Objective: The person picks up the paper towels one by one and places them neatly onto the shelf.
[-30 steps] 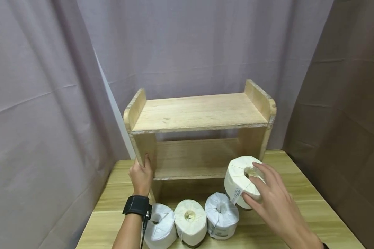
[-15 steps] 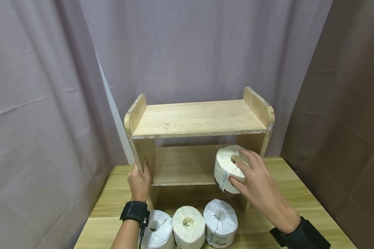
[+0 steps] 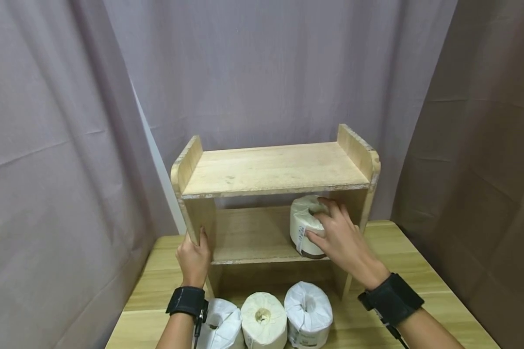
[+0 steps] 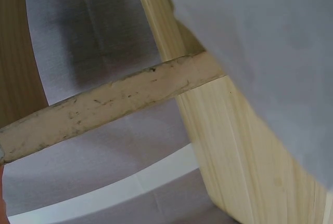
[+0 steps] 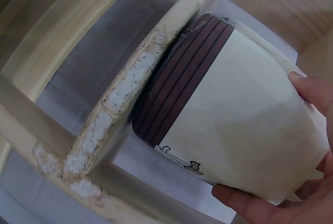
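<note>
The left hand gripped the shelf at eight o'clock — perhaps for steadiness — while the right hand, half-spread, held a roll.

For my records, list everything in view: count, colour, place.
table: 1, yellowish wood, under rack
rack: 1, pale wood, on table
held roll: 1, cream and maroon, rack's middle right
white rolls: 2, white, on table before rack
other roll: 1, cream, between white rolls
curtains: count unclear, greyish and brown, behind and beside table
strip: 1, white, rear left
wristbands: 2, black, cabled, on wrists
left hand: 1, gripping rack's left side
right hand: 1, gripping held roll
</note>
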The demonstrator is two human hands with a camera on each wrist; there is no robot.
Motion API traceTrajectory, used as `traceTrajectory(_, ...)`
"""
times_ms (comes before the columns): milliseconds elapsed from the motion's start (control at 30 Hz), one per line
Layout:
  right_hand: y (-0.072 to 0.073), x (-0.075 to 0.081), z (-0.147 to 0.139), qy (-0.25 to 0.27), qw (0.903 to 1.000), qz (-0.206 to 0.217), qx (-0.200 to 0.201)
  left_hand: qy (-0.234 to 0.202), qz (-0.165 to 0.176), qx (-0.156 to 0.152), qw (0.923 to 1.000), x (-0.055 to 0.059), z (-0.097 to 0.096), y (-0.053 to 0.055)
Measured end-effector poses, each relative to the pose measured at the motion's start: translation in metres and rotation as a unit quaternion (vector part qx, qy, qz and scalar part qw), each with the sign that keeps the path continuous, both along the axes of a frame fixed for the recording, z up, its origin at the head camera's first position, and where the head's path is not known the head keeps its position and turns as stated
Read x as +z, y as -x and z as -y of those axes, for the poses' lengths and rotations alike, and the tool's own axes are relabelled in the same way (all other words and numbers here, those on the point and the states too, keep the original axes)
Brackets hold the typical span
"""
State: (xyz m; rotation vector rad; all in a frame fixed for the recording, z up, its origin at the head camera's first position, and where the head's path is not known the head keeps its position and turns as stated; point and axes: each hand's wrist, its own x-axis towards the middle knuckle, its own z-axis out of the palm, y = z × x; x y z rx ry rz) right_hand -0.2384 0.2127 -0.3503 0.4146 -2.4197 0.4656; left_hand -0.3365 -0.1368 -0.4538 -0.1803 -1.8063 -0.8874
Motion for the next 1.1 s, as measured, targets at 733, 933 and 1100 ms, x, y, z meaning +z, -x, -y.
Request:
traceTrajectory(733,0.007,-0.009,-0.009,-0.007,0.9976,-0.068,0.008,-0.002,-0.002,0.004,1.0000,-0.001,0.001,0.001)
traceTrajectory(933,0.010,0.001,0.004,-0.043,0.9957,-0.081,-0.007,0.003,0.002,0.006,1.0000,0.002,0.002,0.002)
traceTrajectory(1100,0.012,0.004,0.019,-0.064,0.9941,-0.070,-0.052,0.006,0.002,0.007,1.0000,-0.003,0.001,0.000)
